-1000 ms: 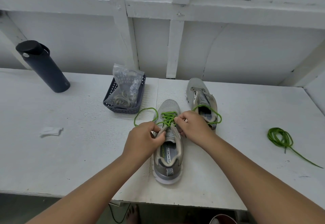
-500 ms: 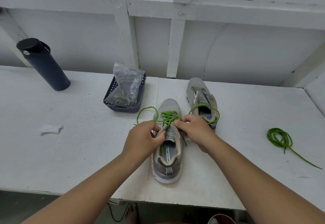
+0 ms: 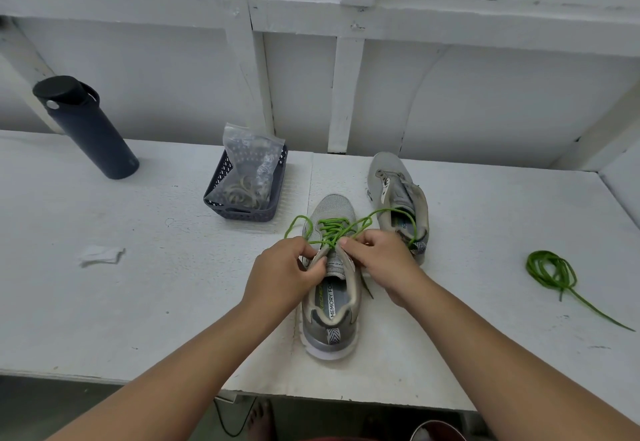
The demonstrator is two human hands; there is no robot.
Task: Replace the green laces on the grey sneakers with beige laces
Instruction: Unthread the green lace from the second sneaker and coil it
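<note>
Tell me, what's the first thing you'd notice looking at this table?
The bright green lace jumps out: both hands, left hand and right hand, pinch it over the near grey sneaker in the middle of the table. Another green lace lies bundled far right, and a dark bottle stands at the back left.

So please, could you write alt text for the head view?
Two hands, left hand and right hand, pinch the green lace on the near grey sneaker. The second sneaker, unlaced, lies behind, beside a basket and a removed lace.
</note>
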